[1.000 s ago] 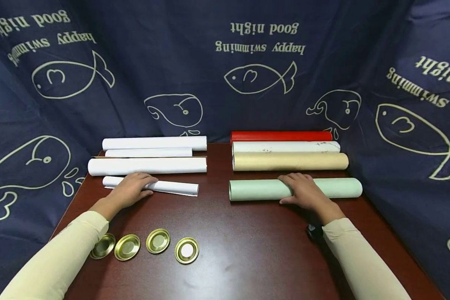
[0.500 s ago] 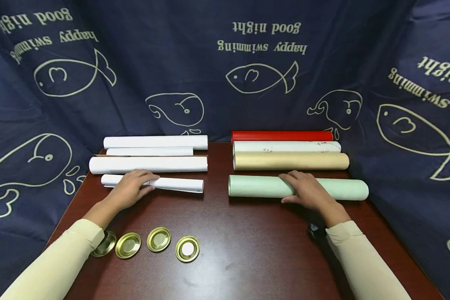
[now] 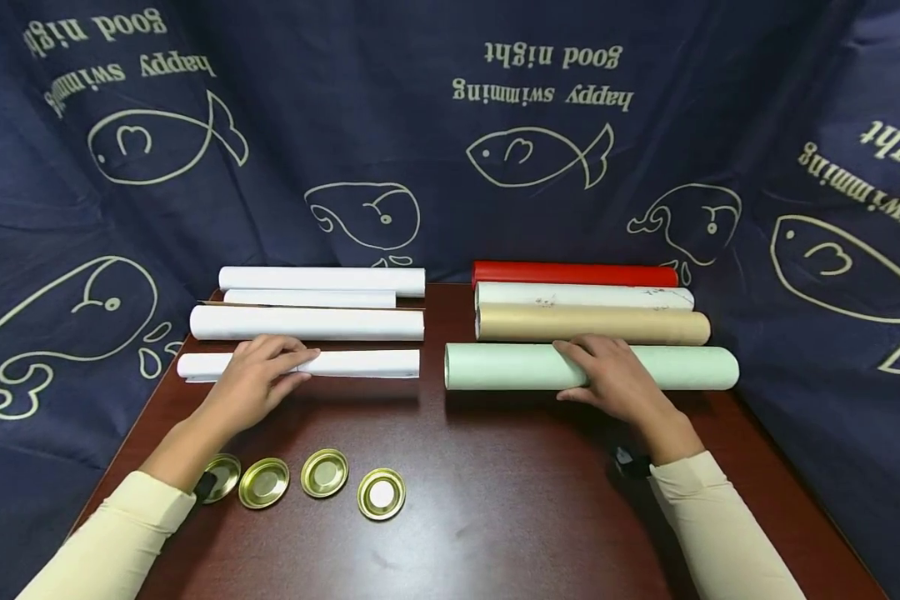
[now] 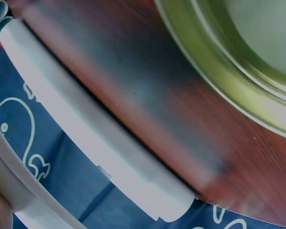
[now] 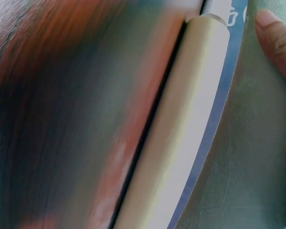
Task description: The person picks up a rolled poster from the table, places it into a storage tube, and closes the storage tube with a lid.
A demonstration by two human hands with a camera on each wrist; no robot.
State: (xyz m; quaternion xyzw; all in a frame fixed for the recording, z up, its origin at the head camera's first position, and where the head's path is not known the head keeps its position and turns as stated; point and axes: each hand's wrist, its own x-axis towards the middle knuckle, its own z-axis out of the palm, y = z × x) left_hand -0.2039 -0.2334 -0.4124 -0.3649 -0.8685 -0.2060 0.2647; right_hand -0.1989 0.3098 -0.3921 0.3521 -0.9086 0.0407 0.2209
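Left hand (image 3: 251, 379): my fingers lie over the top of the nearest white roll (image 3: 367, 363), thumb on its near side, gripping it left of its middle. Right hand (image 3: 615, 379): same hold on the pale green roll (image 3: 510, 367), fingers over the top, thumb at the near face. Both rolls lie crosswise before me, nearly end to end, a narrow gap between them. Dark shadow under the green one.

Behind my left hand, three more white rolls (image 3: 307, 322), roughly parallel. Behind my right, a gold roll (image 3: 592, 323), then a white one with a blossom print (image 3: 585, 295), then a red roll (image 3: 577, 273) by the navy cloth (image 3: 390, 83).

Nearer me, on the dark red-brown table (image 3: 510, 500): four round gold-coloured dishes (image 3: 263, 483), the leftmost partly hidden by my left wrist.
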